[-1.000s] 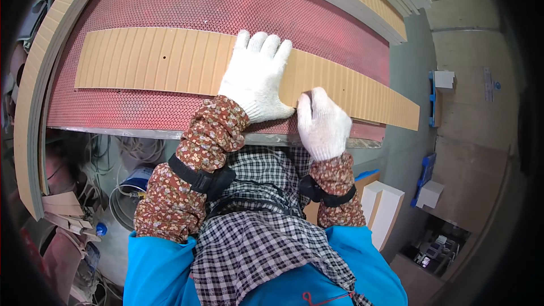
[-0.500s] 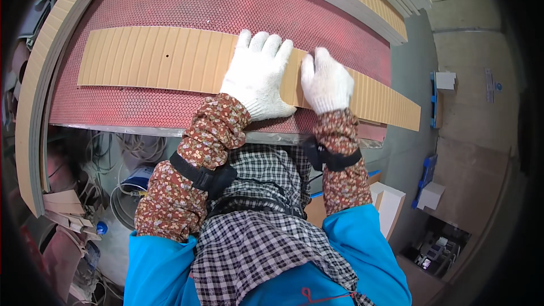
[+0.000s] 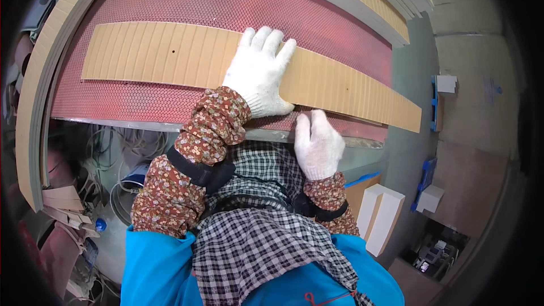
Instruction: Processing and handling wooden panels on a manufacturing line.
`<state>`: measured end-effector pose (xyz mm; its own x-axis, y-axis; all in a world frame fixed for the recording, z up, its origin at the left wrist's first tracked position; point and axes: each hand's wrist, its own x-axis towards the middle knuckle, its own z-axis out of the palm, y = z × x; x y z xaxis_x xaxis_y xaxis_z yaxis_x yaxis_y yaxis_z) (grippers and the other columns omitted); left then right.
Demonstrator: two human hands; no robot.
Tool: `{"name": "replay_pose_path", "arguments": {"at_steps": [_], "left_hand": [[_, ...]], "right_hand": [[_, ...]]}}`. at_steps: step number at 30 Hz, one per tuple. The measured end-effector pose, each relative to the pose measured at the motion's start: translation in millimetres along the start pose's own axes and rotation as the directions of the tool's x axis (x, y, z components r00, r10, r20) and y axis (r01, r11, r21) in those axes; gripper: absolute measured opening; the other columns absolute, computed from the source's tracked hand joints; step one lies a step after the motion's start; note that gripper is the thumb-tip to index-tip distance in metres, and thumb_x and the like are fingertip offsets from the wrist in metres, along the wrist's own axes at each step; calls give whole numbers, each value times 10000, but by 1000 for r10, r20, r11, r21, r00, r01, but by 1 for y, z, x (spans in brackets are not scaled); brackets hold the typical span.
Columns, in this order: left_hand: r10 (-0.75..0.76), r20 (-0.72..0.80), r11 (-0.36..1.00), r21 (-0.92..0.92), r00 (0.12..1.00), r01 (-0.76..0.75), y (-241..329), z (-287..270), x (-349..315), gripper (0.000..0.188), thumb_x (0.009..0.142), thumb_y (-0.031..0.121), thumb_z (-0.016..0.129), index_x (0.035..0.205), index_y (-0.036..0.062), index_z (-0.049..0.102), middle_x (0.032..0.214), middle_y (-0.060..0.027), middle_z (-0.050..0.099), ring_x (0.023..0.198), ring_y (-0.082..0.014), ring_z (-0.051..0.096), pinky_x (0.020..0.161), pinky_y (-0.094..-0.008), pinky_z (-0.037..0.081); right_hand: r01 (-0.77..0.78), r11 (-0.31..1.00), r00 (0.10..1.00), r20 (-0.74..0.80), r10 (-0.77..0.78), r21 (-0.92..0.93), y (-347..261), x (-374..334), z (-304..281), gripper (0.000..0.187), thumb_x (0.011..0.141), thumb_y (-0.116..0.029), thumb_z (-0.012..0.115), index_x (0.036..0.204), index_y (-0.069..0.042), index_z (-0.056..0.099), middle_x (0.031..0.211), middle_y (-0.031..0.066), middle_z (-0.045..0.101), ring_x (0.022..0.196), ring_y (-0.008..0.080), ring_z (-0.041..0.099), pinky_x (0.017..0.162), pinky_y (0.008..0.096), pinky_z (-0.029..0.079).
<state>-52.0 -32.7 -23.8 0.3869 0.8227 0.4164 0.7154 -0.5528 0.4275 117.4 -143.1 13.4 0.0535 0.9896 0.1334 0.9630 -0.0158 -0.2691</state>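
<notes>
A long tan grooved panel lies across a table covered with a red, fine-patterned mat. It has a dark hole on its left part and a smaller dot on its right part. My left hand, in a white knit glove, presses flat on the middle of the panel with fingers spread and the thumb at the near edge. My right hand, gloved too, is just off the table's near edge, in front of my apron. Its fingers are curled closed, and whatever they may hold is hidden.
Stacked grooved strips stand along the far right of the table, and more boards edge its left side. Below the table at left are coiled hoses and a blue-and-white bucket. White box-like pieces stand at my right.
My right hand has come off the panel, back toward my body past the table's near edge. The left hand stays on the panel, which looks slightly shifted in view.
</notes>
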Motion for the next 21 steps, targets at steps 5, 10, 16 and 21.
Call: {"name": "replay_pose_path", "arguments": {"at_steps": [5, 10, 16, 21], "left_hand": [[-4, 11, 1000, 26, 1000, 4, -8, -5, -6, 1019, 653, 507, 875, 1446, -36, 535, 1426, -257, 546, 1392, -421, 482, 1228, -589, 305], [-20, -4, 999, 24, 1000, 21, -1, 3, -1, 1034, 651, 515, 885, 1448, -44, 536, 1431, -250, 550, 1389, -405, 487, 1236, -573, 296], [-17, 64, 1000, 14, 998, 16, -1, 1, 2, 1054, 682, 559, 854, 1454, -68, 503, 1415, -261, 541, 1381, -426, 497, 1234, -604, 302], [-32, 80, 999, 35, 996, 30, 0, -2, 4, 1078, 679, 546, 853, 1486, -65, 481, 1428, -246, 538, 1390, -410, 494, 1253, -590, 283]], "right_hand": [[93, 995, 995, -41, -91, 36, -5, 12, 4, 164, 1029, -241, 655, 963, -91, 650, 856, 141, 744, 725, 350, 734, 638, 450, 573], [30, 998, 999, -13, -29, 53, 0, 18, 3, 159, 1023, -213, 669, 978, -60, 667, 823, 206, 730, 751, 404, 738, 676, 474, 578], [119, 989, 992, -20, -121, -82, 3, 37, 2, 170, 1022, -256, 653, 965, -96, 658, 802, 126, 733, 675, 316, 731, 617, 421, 579], [97, 978, 995, 49, -89, -183, 0, 88, 6, 246, 1042, -302, 590, 1006, -77, 682, 777, 141, 745, 687, 325, 746, 658, 454, 605]]}}
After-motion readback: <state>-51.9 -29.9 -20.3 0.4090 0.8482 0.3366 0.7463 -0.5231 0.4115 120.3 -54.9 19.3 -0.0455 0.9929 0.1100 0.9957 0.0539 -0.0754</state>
